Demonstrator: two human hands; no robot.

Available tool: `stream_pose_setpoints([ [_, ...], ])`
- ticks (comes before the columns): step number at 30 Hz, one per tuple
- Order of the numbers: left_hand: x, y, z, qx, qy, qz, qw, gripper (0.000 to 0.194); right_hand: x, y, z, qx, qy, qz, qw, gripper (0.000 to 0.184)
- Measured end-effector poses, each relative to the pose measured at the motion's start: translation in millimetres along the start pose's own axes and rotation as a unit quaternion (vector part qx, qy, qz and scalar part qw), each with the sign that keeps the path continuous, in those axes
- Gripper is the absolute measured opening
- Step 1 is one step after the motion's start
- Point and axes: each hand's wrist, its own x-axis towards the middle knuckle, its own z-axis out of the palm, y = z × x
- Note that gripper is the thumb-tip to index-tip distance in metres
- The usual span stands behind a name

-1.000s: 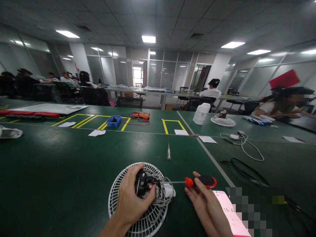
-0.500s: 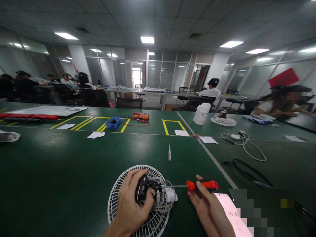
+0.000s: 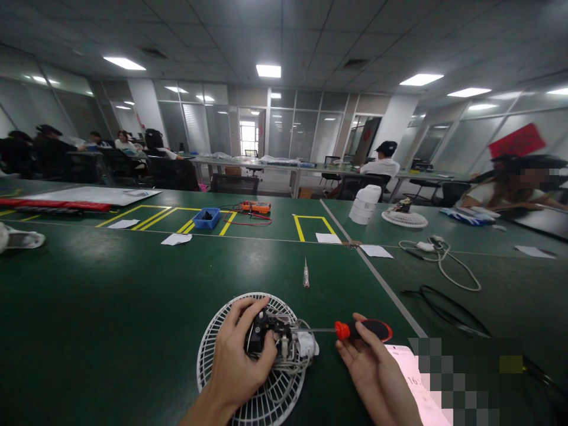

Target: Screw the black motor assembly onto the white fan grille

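A white round fan grille (image 3: 208, 349) lies on the green table close to me, with a black fan motor (image 3: 255, 336) and coiled pale wires on it. My left hand (image 3: 242, 361) grips the motor, thumb at its right side and fingers over its top. In my right hand (image 3: 370, 364) is a red and black screwdriver (image 3: 364, 331), held level by its handle. Its shaft points left, the tip reaching the mechanism beside the motor; the exact contact is hidden. A small clear-handled screwdriver (image 3: 306, 276) lies beyond the grille.
A lit phone (image 3: 410, 378) lies by my right wrist. Further off are a blue bin (image 3: 206, 219), an orange multimeter (image 3: 256, 207), a white cylindrical part (image 3: 365, 204) and another fan grille (image 3: 404, 219). Cables (image 3: 452, 266) lie at right. Several people sit around the room.
The screwdriver handle has turned in my right hand, showing more black now. My left hand keeps its grip on the motor. The whole view has shifted slightly.
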Motion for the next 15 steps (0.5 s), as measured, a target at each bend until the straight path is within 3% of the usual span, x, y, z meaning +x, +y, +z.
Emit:
stream_pose_setpoints([
  [7,-1.4,-1.6,0.7,-0.007,0.003,-0.012,1.000,0.041,-3.2,-7.7,5.1,0.031,-0.002,0.018,0.999,0.061],
  [12,-1.5,0.2,0.4,-0.001,0.003,-0.001,1.000,0.041,-4.3,-7.8,7.4,0.023,-0.002,0.005,1.000,0.053],
  [15,-1.7,-0.2,0.9,-0.001,0.006,0.003,1.000,0.041,-3.9,-7.9,7.1,0.009,-0.001,0.001,1.000,0.058],
])
